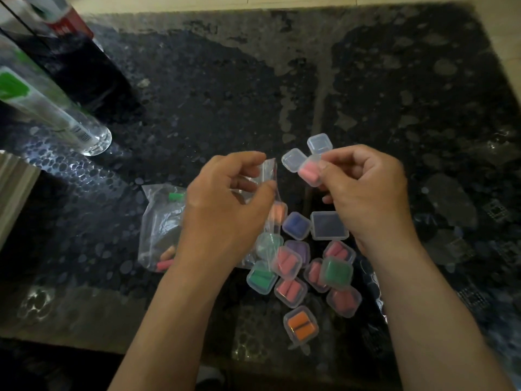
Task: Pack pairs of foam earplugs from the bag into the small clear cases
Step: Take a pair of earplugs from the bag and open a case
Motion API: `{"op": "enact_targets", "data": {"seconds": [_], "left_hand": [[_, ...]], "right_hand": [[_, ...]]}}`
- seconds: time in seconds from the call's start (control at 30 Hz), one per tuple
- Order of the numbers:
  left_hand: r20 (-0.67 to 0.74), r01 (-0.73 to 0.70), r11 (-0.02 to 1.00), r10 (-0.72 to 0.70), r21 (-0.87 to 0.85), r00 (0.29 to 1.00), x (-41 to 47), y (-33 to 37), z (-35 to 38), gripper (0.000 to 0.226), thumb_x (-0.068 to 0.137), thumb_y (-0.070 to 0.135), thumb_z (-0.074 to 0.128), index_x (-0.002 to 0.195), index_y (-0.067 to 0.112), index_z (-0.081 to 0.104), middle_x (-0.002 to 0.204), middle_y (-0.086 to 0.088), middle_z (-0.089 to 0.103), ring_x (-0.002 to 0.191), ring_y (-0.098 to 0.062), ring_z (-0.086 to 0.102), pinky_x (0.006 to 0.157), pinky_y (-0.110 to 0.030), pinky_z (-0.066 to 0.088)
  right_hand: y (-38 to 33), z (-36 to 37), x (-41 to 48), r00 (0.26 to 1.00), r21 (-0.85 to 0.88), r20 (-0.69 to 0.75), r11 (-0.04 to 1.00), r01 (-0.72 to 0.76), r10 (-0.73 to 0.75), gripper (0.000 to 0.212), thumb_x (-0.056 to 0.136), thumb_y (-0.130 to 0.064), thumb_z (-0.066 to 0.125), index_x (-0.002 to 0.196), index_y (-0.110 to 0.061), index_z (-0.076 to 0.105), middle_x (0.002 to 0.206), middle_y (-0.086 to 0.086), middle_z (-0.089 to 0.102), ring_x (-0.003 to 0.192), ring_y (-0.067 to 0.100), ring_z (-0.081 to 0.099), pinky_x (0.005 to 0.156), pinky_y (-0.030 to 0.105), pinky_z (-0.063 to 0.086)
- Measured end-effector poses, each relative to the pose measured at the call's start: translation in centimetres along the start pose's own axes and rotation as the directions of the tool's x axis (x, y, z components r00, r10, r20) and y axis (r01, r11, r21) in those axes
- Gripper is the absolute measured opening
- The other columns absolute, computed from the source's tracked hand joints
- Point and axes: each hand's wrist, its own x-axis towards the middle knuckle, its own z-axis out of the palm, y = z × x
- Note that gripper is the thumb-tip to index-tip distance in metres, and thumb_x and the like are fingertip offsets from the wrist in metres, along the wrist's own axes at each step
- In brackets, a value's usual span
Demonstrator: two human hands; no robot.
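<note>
The right hand, fingers curled, pinches an open case holding pink earplugs over the middle of the bench. The left hand grips the bag. With the lid not closed, a tilt may spill the earplugs.

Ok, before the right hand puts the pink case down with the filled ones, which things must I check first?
1. Grip of right hand on pink case: ok.
2. Case lid shut: cannot tell, blurred.
3. Two earplugs inside: cannot tell; pink foam shows.
4. Spare empty cases: ok, two lie just beyond it.
5. More plugs left in bag: ok, green and pink ones show.
6. Hold of left hand on bag: ok.
</note>
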Motion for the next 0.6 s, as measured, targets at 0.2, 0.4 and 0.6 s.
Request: {"op": "enact_targets", "data": {"seconds": [0.2,0.4,0.6], "left_hand": [[0.045,0.004,0.980,-0.013,0.201,0.999,-0.2,0.0,-0.3,0.040,0.079,0.039,0.080,0.115,0.033,0.065,0.094,0.011,0.057,0.079,-0.003,0.056,0.066,-0.008,0.043],[0.206,-0.033,0.895,-0.066,0.444,0.976,-0.4,0.7,-0.1,0.068,0.082,0.050,0.077,0.139,0.033,0.046,0.109,0.009,0.047,0.097,-0.013,0.050,0.080,-0.032,0.046],[0.142,-0.046,0.908,-0.015,0.417,0.990,-0.3,0.5,-0.3,0.050,0.086,0.008,0.065,0.133,0.022,0.055,0.101,0.005,0.051,0.085,-0.015,0.052,0.072,-0.033,0.046]], "right_hand": [[0.2,0.3,-0.1,1.000,-0.116,-0.003,0.993,-0.019,0.019,0.015,0.080,-0.033,0.084,0.082,-0.029,0.069,0.079,-0.012,0.072,0.076,0.002,0.070,0.073,0.037,0.063],[-0.4,-0.2,-0.2,0.994,-0.247,0.106,0.969,-0.012,0.040,0.017,0.078,-0.030,0.082,0.083,-0.028,0.065,0.078,-0.011,0.068,0.073,0.002,0.065,0.065,0.023,0.053],[-1.2,-0.3,-0.7,0.907,-0.354,0.409,0.933,0.057,0.100,0.008,0.074,-0.030,0.074,0.081,-0.027,0.072,0.074,-0.010,0.071,0.070,0.004,0.066,0.064,0.029,0.056]]}}
